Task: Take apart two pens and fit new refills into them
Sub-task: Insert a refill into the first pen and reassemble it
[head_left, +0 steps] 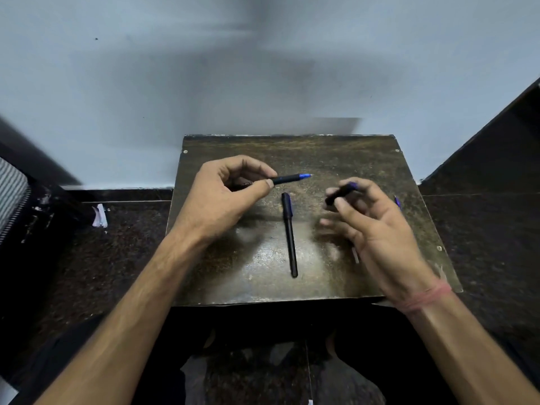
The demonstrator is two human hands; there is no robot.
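Right now the left hand (230, 194) holds an uncapped pen (287, 179) above the far part of a small dark table (365, 159), thumb and curled fingers closed round the barrel, so that the blue tip points to the right. To the right of it, and apart from it, the right hand (377, 226) pinches a dark pen cap (340, 193) with a blue end between thumb and fingertips; its lower fingers are blurred, so how they lie is hard to tell. Between the two hands a second pen (289, 235), black and still capped, lies flat on the table, running from far to near, its clip end at the far side. A small blue piece (397, 202) shows just past the right hand on its right; what it is cannot be told. A pale thin piece (355, 255) peeks out from under that hand's palm. A pinkish thread band (423, 299) circles the right wrist. The table stands on a dark speckled floor (117, 244) against a pale wall (204, 68).
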